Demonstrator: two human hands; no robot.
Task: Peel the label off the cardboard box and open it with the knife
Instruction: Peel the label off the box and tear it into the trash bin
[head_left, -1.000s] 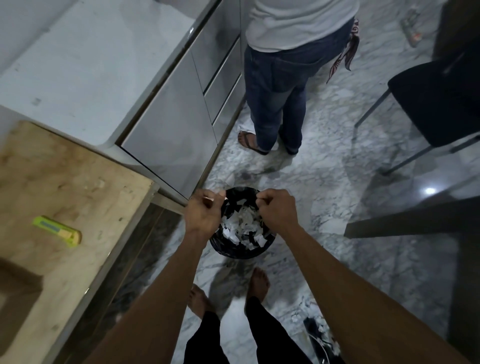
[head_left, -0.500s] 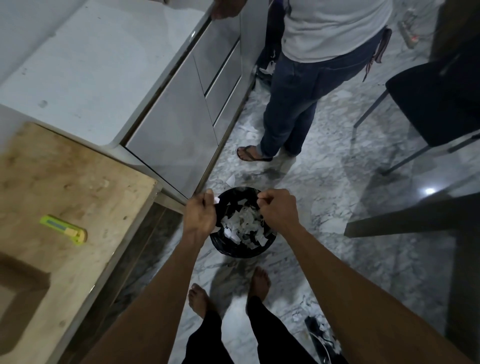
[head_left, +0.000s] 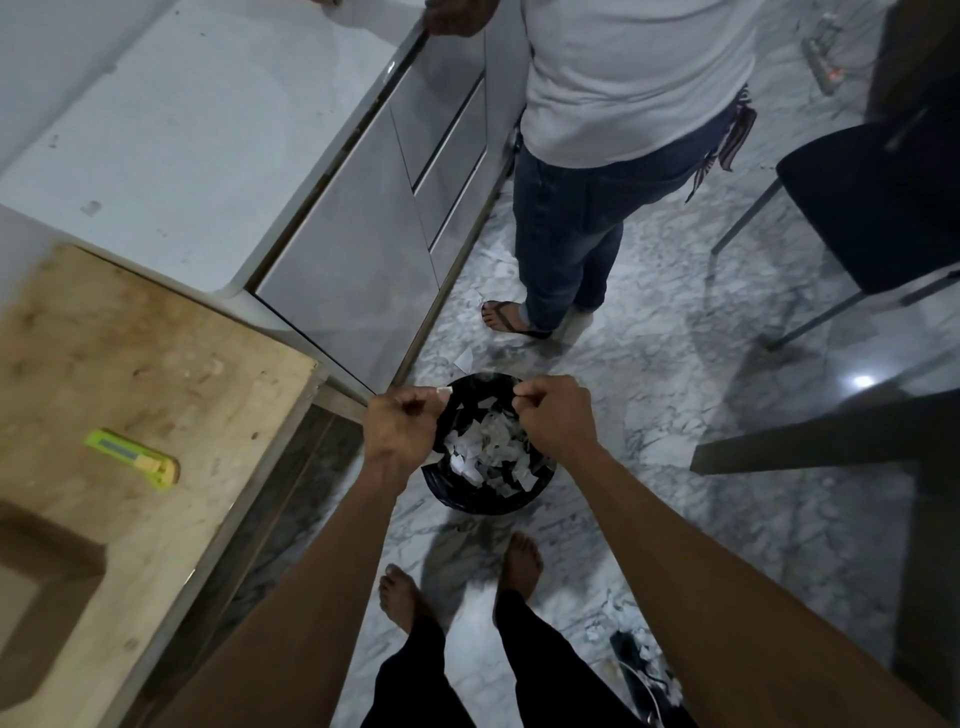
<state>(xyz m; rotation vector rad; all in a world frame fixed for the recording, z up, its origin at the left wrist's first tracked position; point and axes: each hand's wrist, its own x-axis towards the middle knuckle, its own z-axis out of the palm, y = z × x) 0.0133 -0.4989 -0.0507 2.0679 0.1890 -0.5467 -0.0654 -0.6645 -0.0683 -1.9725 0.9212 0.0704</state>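
Observation:
Both my hands hang over a black bin (head_left: 485, 499) full of white label scraps (head_left: 488, 449). My left hand (head_left: 402, 426) pinches a small white label scrap (head_left: 444, 391) at its fingertips, above the bin's left rim. Above the right rim, my right hand (head_left: 550, 415) has its fingers curled, with no scrap visible in them. The green utility knife (head_left: 132, 460) lies on the wooden table (head_left: 156, 364) to the left. A corner of the brown cardboard box (head_left: 41, 587) shows at the lower left of that table.
Another person (head_left: 613, 156) in a white shirt and jeans stands just beyond the bin, beside the grey cabinet (head_left: 363, 270). A black chair (head_left: 883, 208) is at the right, a dark table edge (head_left: 831, 441) below it. Paper scraps litter the marble floor (head_left: 649, 374).
My hands have drawn slightly apart over the bin, and the white scrap now shows at my left fingertips. The other person has stepped to the right and nearer.

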